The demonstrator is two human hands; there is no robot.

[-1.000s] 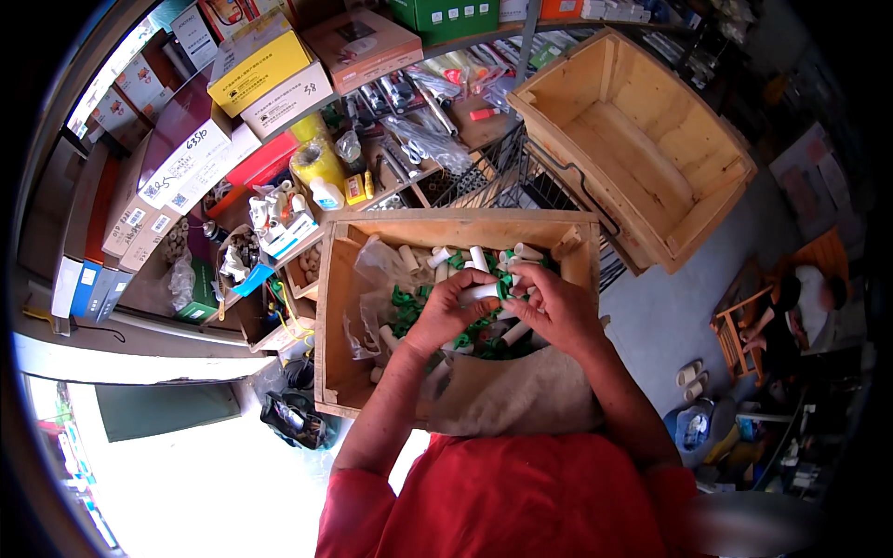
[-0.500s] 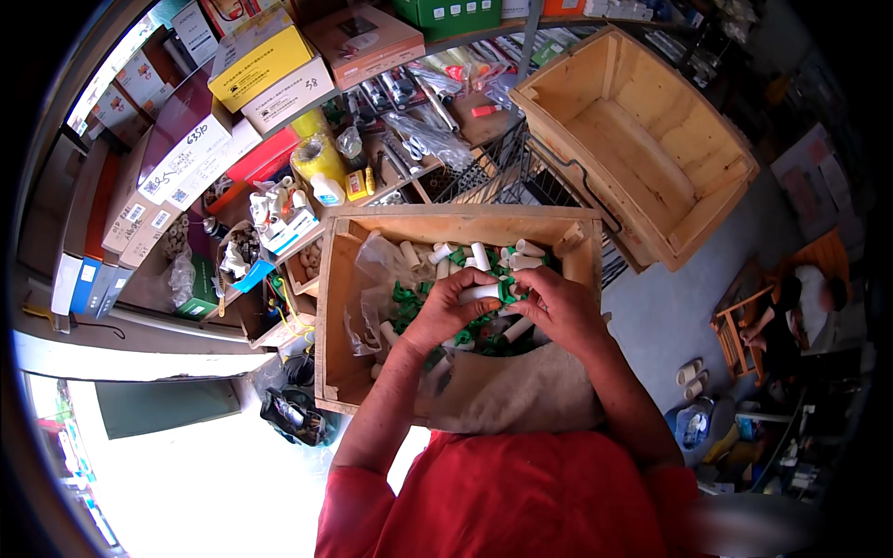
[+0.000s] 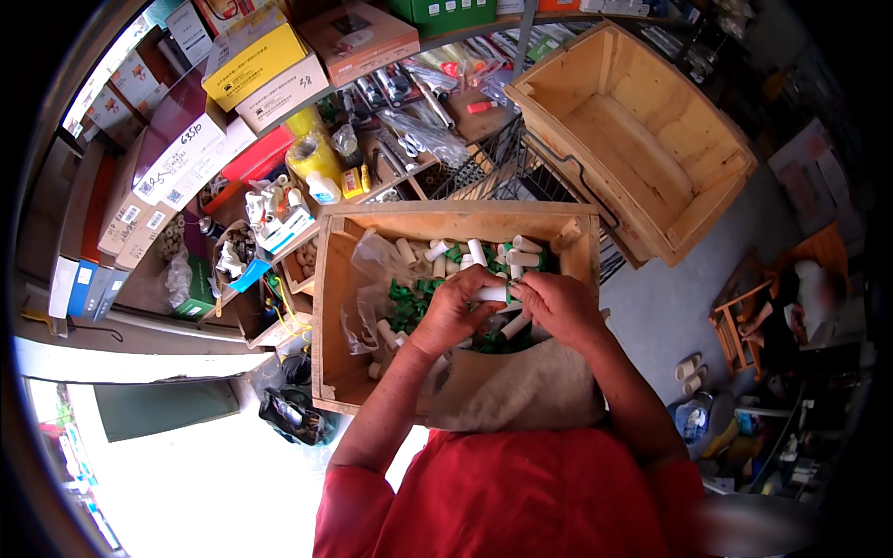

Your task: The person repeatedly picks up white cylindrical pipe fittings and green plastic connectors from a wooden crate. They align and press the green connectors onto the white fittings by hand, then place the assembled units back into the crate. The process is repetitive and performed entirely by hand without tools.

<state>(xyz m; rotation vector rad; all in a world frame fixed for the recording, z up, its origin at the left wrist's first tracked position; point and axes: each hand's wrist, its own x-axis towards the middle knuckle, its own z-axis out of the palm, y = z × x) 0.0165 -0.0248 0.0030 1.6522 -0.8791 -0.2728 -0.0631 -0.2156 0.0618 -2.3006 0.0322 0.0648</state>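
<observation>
A short white plastic tube [image 3: 490, 294] lies sideways between my hands, above a wooden box. My left hand [image 3: 448, 314] is closed round its left part, thumb below and fingers on top. At the tube's right end my right hand [image 3: 561, 307] pinches a small green plastic piece [image 3: 512, 293], partly hidden by the fingertips. Inside the wooden box [image 3: 456, 211] are loose white tubes [image 3: 476, 252] and many green plastic pieces [image 3: 406, 305]. A brown cloth [image 3: 516, 389] covers the near side, under my wrists. Clear plastic film [image 3: 374, 267] lines the left side.
A second wooden box [image 3: 642, 135], with bare inner boards, stands at the far right on a black wire rack [image 3: 544, 167]. Shelves on the left carry cartons [image 3: 265, 79], yellow tape rolls [image 3: 312, 158] and a white bottle [image 3: 323, 189]. Another person [image 3: 791, 307] sits at the right.
The right fingers have closed further over the green piece at the tube's end, hiding more of it. Both hands stay above the box. The view has shifted slightly.
</observation>
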